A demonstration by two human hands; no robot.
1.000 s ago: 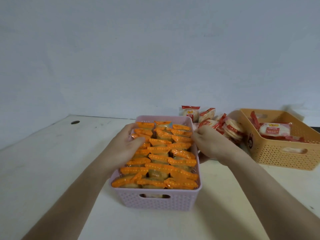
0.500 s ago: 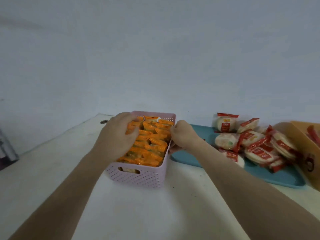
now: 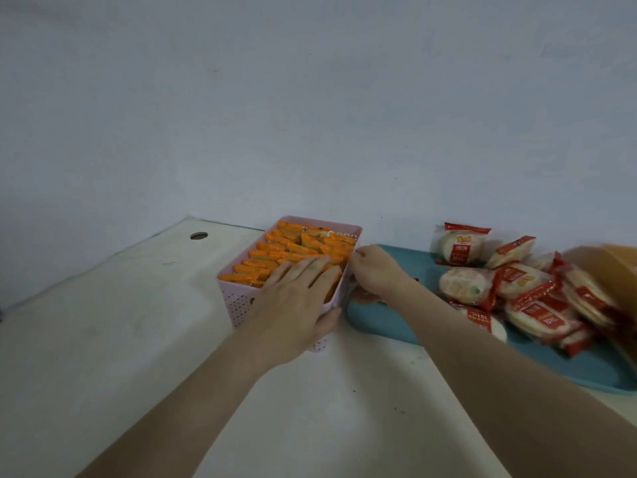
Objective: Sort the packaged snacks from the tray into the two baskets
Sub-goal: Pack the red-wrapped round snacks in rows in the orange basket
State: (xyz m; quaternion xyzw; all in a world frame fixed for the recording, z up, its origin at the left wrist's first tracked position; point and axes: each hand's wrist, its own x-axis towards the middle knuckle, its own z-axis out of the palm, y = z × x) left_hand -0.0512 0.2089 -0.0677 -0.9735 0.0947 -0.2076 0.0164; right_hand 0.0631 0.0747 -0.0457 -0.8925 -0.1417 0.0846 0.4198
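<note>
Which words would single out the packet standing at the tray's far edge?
Start at the teal tray on the right and follow it to its far edge, by the wall. There a clear packet with a round white snack stands nearly upright, its red top band and yellow print facing the camera; the packets around it lie flat or tilted.
</note>
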